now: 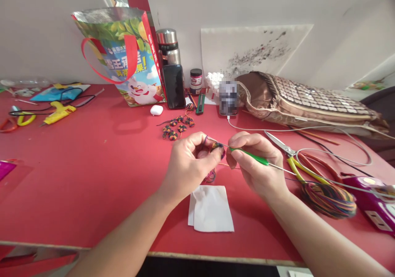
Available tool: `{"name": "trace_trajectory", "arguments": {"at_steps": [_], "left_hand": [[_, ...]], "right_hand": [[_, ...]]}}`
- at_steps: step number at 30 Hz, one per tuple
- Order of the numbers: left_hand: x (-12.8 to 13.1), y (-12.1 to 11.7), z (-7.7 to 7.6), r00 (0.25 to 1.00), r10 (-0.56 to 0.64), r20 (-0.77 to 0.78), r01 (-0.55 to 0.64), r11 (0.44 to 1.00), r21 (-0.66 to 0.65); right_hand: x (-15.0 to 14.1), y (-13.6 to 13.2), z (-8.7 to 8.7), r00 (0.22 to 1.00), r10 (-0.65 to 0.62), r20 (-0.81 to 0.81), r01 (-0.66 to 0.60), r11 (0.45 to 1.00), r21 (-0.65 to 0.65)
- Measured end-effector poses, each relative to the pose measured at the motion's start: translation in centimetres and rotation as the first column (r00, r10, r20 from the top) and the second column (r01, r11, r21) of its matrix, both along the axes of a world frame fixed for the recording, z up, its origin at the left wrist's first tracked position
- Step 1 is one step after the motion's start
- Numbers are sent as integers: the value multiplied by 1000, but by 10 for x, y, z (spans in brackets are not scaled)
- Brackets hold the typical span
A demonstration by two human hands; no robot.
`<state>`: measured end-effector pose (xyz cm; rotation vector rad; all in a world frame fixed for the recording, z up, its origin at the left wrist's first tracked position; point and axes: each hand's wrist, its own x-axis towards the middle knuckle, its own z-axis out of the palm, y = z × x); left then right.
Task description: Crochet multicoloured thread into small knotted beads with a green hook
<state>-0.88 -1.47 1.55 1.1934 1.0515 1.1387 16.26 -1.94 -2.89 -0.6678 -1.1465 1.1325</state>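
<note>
My left hand (193, 159) pinches a small multicoloured crochet piece (217, 146), with a strand of yarn looped over a finger. In my right hand (257, 161) is a crochet hook (254, 157) with a green handle, its thin tip reaching the piece. Fingers partly cover the piece, so its shape is unclear. Beneath my left hand a small bundle of thread (210, 175) shows. Several finished-looking round crochet pieces (173, 135) lie beyond my hands. A skein of multicoloured yarn (328, 199) rests to the right of my right wrist.
White paper sheets (212, 209) lie near the front edge. Scissors (290, 151) and a purple power strip (370, 199) are at right, with a cable crossing. Behind stand a shopping bag (132, 75), a phone (174, 87) and a flask (168, 46). A yellow glue gun (58, 112) lies left.
</note>
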Motion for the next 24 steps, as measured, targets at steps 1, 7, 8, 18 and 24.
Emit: {"name": "trace_trajectory", "arguments": {"at_steps": [1, 7, 8, 18, 24], "left_hand": [[1, -1, 0, 1000, -17, 12, 17, 1000, -26], [-1, 2, -7, 963, -209, 171, 222, 973, -59], [-2, 3, -9, 957, -220, 192, 234, 971, -55], [-2, -1, -4, 969, -105, -225, 154, 964, 214], [-2, 3, -8, 934, 81, -348, 93, 886, 455]], "right_hand": [[1, 0, 0, 1000, -16, 20, 16, 999, 29], [8, 5, 4, 998, 64, 1, -64, 997, -41], [9, 6, 5, 995, 96, -40, -99, 991, -90], [2, 12, 12, 944, 176, -280, -296, 829, -474], [-4, 6, 13, 951, 208, -231, -305, 767, -565]]}}
